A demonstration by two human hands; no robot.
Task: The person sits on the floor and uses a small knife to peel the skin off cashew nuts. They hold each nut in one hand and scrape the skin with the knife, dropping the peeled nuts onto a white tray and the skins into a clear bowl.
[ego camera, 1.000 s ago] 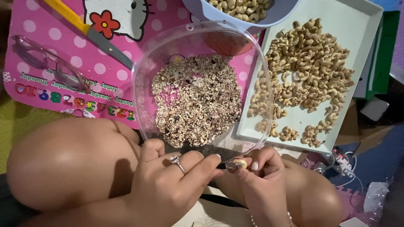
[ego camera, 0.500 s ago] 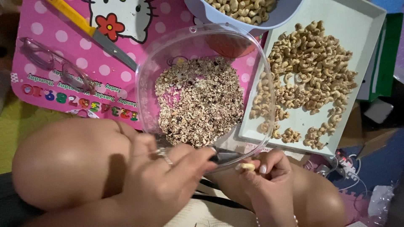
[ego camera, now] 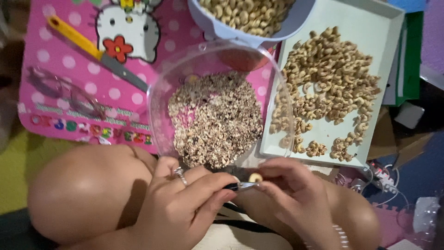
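My left hand (ego camera: 185, 203), with a ring on one finger, grips a small knife (ego camera: 243, 185) whose blade tip points right. My right hand (ego camera: 291, 190) pinches a single cashew nut (ego camera: 255, 177) against that blade. Both hands sit over my lap, just below the near rim of a clear plastic bowl (ego camera: 159, 88) that holds a heap of brown nut skins (ego camera: 215, 118). To the right lies a pale tray (ego camera: 384, 28) with several cashews (ego camera: 330, 83) spread on it.
A grey-blue bowl (ego camera: 217, 28) full of cashews stands at the top. A pink dotted mat (ego camera: 60, 83) carries a yellow-handled knife (ego camera: 95, 51) and a pair of glasses (ego camera: 64, 92). My bare knees (ego camera: 88, 185) are below. Cables and clutter (ego camera: 384, 176) lie at the right.
The hands stay together at the bowl's near rim. The nut has turned between my right fingers and the blade now rests against it. The view shifted slightly.
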